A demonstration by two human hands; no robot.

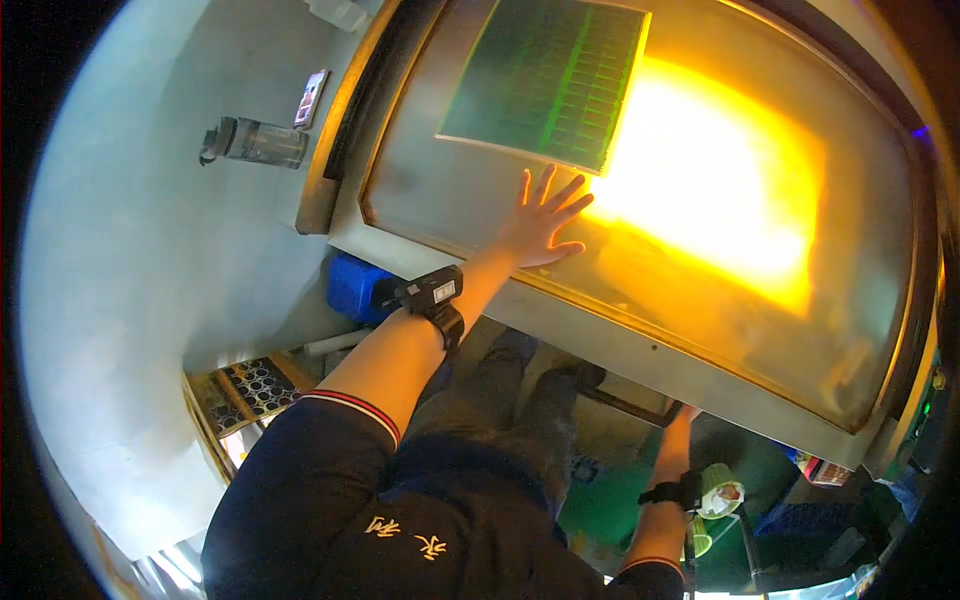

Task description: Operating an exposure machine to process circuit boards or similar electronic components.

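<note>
My left hand (pixel 548 222) lies with spread fingers on the frosted surface (pixel 420 190) of a metal-framed machine bed. It holds nothing; its fingertips are close to the lower edge of a dark green panel (pixel 545 75) with rows of small rectangular patterns. My right hand (pixel 685 414) is low, at the underside of the machine's front rail (pixel 600 330), beside the end of a dark bar handle (pixel 630 405). Its fingers are hidden, so whether it grips the handle does not show. A very bright yellow light patch (pixel 720 180) glows right of the panel.
Left of the machine, a clear bottle with a dark lid (pixel 255 142) and a phone (pixel 312 98) rest on a pale surface. A blue container (pixel 357 287) sits below the frame's left corner. A round light-green basket (pixel 720 492) is near my right forearm.
</note>
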